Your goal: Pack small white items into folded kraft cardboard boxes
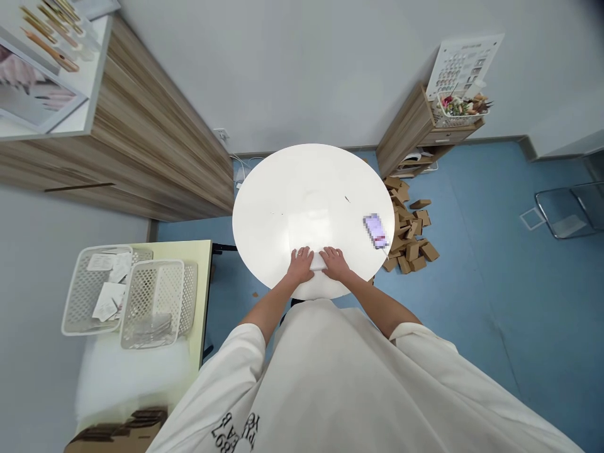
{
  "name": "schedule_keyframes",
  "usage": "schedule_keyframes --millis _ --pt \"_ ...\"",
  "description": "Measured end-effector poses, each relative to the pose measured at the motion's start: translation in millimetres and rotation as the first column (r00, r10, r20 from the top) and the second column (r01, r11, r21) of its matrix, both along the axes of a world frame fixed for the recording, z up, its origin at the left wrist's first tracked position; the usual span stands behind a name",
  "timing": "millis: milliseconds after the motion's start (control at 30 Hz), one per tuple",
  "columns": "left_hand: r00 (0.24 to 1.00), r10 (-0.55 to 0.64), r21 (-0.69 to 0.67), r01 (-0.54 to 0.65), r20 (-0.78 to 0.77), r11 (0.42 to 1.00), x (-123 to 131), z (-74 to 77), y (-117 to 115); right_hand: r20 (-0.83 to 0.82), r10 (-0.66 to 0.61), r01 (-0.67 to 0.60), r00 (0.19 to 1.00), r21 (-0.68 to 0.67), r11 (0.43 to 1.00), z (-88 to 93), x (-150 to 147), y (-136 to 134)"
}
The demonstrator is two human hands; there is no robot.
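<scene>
On the white shirt, black lettering is printed, slanted and partly cut off; an A and an 8 can be made out, but no whole word. Print on the wall-side board is too small to be read.

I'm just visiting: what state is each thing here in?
Left hand: fingers extended, at the white object's left end
Right hand: fingers extended, at the object's right end
White object: lying on the table between the hands
Purple phone-like item: lying on the table, blurred
Small boxes: heaped on the floor
White baskets: uncovered, things inside
Drawer: shut
</scene>
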State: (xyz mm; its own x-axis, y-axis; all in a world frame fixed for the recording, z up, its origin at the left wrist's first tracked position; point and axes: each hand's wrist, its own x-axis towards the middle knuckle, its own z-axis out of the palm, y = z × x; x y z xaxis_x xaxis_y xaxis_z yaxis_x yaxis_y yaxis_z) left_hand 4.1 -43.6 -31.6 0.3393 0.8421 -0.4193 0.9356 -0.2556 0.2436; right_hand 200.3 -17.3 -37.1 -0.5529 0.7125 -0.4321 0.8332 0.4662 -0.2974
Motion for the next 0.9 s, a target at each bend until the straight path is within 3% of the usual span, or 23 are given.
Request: schedule_keyframes --millis 167,333,467,567,667,767,900 --pt "0.997 -0.051 -0.009 0.051 0.056 0.999 -6.4 15.5 -2.7 -0.009 0.01 -0.011 1.0 -0.135 0.991 13.2 -3.5 6.0" --pt "0.997 -0.023 0.057 0.019 0.077 0.998 -9.3 20.9 9.7 -0.023 -0.214 0.208 0.976 -0.162 0.965 20.7 -2.6 18.3" --pt "0.993 0.068 0.115 -0.079 0.091 0.99 -4.3 18.2 27.2 -0.008 -0.494 0.49 0.87 -0.105 0.865 17.5 6.0 22.0" --pt "0.987 0.127 0.091 -0.136 0.099 0.987 0.1 13.1 37.7 0.031 -0.63 0.626 0.776 -0.158 0.764 12.0 14.5 21.0" --pt "0.983 0.165 0.032 -0.168 0.084 0.985 1.1 6.6 44.2 0.048 -0.687 0.68 0.725 -0.205 0.704 6.3 19.1 19.8" --pt "0.984 0.163 -0.01 -0.162 0.075 0.987 -0.6 1.6 46.3 0.038 -0.709 0.698 0.705 -0.215 0.683 1.6 16.6 20.2" --pt "0.983 0.153 0.055 -0.159 0.102 0.986 -1.3 2.5 40.4 0.027 -0.762 0.748 0.647 -0.219 0.627 -3.1 5.2 23.2"
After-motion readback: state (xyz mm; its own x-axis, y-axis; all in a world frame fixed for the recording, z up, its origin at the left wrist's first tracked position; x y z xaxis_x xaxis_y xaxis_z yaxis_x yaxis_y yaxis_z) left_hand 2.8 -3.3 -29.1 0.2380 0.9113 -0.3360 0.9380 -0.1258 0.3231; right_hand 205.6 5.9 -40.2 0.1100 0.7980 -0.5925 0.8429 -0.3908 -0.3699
